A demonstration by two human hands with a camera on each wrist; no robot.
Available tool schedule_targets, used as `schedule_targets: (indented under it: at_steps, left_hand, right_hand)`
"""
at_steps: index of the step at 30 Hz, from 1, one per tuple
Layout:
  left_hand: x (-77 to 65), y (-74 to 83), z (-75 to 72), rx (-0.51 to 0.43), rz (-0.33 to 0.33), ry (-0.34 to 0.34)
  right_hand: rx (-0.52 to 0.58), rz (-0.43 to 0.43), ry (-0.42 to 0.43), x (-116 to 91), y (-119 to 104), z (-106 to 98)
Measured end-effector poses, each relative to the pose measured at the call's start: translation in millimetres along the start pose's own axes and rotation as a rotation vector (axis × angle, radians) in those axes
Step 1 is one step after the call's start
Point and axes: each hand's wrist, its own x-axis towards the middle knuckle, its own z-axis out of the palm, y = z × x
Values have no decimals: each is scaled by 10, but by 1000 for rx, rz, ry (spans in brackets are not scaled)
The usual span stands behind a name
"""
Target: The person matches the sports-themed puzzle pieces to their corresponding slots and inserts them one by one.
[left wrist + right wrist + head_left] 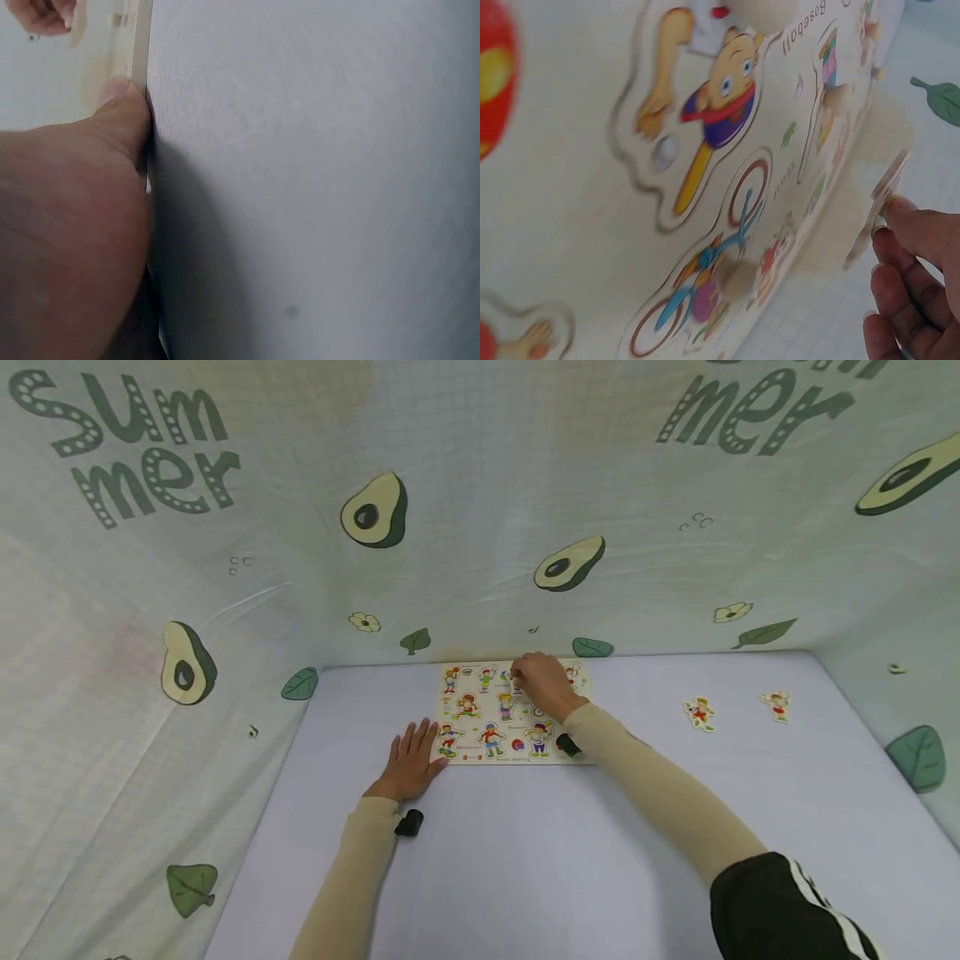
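Note:
A wooden knob puzzle board (476, 690) lies at the back of the table, printed with children at sports. My right hand (546, 683) is over its upper right part. In the right wrist view its thumb and finger pinch a thin wooden puzzle piece (877, 214), seen edge-on and apart from the board; its picture cannot be made out. My left hand (408, 766) lies with fingers spread at the board's lower left corner. The left thumb (124, 105) touches the board's edge in the left wrist view.
Two loose puzzle pieces lie to the right: a figure in red with a ball (700, 714) and a figure in white and red (777, 706). A cloth printed with avocados (375, 510) hangs behind the white table (517, 860). Wooden knobs (739, 277) stick up from seated pieces.

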Motion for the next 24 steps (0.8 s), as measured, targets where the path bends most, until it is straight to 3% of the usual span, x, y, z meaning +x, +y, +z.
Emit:
schedule_targets:
  at_steps: [18,24]
  left_hand:
    - [-10,13,-26,-3,-19,-5]
    - [-4,1,-14,12,-31,-19]
  right_hand:
    - [-14,-56,-24,356,-158,255]
    - [-25,-40,-84,442,-205,293]
